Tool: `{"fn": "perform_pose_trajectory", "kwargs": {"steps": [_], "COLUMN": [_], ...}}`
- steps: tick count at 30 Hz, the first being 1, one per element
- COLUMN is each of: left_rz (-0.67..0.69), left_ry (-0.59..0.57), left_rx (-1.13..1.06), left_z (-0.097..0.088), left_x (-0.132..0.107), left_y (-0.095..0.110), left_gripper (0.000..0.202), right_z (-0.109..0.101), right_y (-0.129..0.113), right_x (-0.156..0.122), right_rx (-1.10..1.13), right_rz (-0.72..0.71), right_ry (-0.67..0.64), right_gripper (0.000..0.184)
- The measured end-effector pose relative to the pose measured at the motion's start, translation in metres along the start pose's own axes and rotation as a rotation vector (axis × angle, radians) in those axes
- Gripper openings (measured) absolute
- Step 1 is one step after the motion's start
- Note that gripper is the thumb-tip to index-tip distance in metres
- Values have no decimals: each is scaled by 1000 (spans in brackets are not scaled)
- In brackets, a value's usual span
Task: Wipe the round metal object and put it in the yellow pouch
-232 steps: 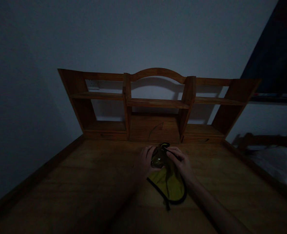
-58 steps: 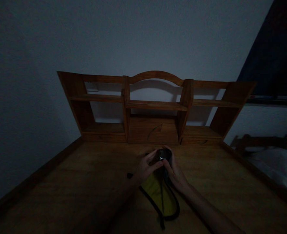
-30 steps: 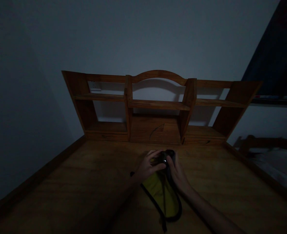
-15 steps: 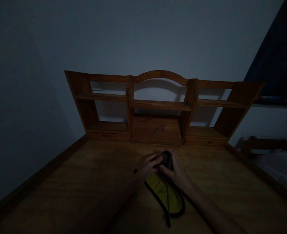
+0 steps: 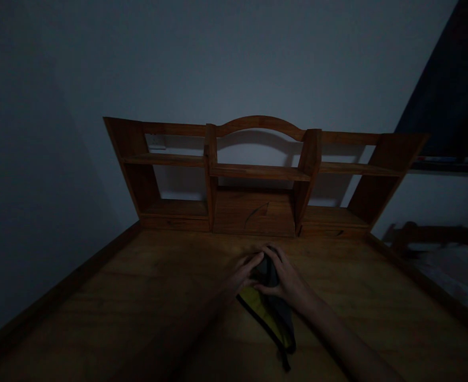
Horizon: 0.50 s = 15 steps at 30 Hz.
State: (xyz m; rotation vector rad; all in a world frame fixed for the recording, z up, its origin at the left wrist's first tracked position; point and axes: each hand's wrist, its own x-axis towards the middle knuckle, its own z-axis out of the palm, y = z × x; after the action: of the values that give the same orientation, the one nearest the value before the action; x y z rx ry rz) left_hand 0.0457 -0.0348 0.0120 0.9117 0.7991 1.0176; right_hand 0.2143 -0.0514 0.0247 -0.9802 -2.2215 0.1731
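On the wooden desk top [image 5: 138, 286] lies a soft fabric piece [image 5: 261, 307], yellow inside with a dark edge and a short strap at its near end. Its dark grey side [image 5: 282, 313] shows along the right, folded up over part of the yellow. My left hand [image 5: 242, 275] grips the far end from the left, thumb pressed on the grey cloth. From the right my right hand [image 5: 287, 280] curls around the same end, fingers over the top and thumb below. Whatever the cloth covers between my hands is hidden.
A wooden shelf unit [image 5: 261, 171] with open compartments and small drawers stands along the desk's back edge against the wall. Raised wooden rims [image 5: 424, 286] run down the desk's sides. A wall socket [image 5: 156, 141] shows behind the left shelf. The room is dim.
The grey side of the fabric has folded over, leaving less yellow showing. A dark, shiny object seen between my hands is now covered. My right fingers have moved left over the top.
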Motion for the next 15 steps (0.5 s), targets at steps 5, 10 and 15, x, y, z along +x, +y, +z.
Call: {"fn": "perform_pose_trajectory", "kwargs": {"steps": [5, 10, 15], "left_rz": [20, 23, 4], "left_ry": [-61, -33, 15], "left_rx": [49, 58, 42], "left_z": [-2, -1, -1], "left_x": [-1, -2, 4], "left_y": [-3, -4, -11], "left_gripper": [54, 58, 59], "right_z": [-4, -4, -3], "right_y": [3, 6, 5], "right_x": [1, 2, 2], "right_rx": [-34, -92, -144], "right_rz": [-39, -39, -70], "right_ry": [-31, -62, -81], "right_gripper": [99, 114, 109]}}
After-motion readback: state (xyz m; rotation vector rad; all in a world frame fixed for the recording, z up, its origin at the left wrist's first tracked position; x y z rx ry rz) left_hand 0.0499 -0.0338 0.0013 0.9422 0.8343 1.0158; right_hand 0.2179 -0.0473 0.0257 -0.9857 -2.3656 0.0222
